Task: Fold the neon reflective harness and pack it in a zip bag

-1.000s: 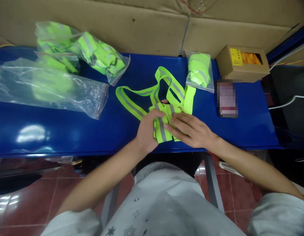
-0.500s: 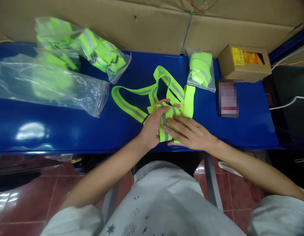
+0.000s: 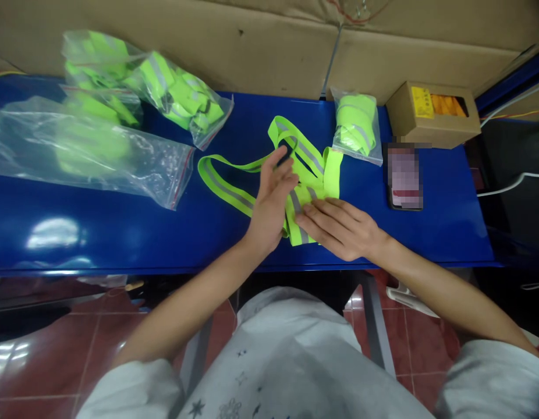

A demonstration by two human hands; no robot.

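A neon yellow reflective vest [image 3: 311,156] made of grey-striped elastic straps lies on the blue table in front of me. Its near part is folded into a flat bundle, while loops spread out to the left and toward the back. My left hand [image 3: 269,206] stands on edge at the bundle's left side, fingers lifted and apart. Flat on the bundle's right side rests my right hand [image 3: 348,230], its fingers stretched out and pressing on the straps. The vest's lower left part is hidden behind my left hand.
An empty-looking clear zip bag [image 3: 156,169] lies on the left of the blue table [image 3: 199,244]. Behind it are bags of neon straps [image 3: 182,96]. At the back right are another packed bag [image 3: 355,125], a cardboard box [image 3: 453,131] and a blurred-out phone [image 3: 404,174].
My left hand has lifted its fingers off the folded straps and turned upright. My right hand has shifted slightly right and still lies on the bundle. The vest's back loops have moved a little.
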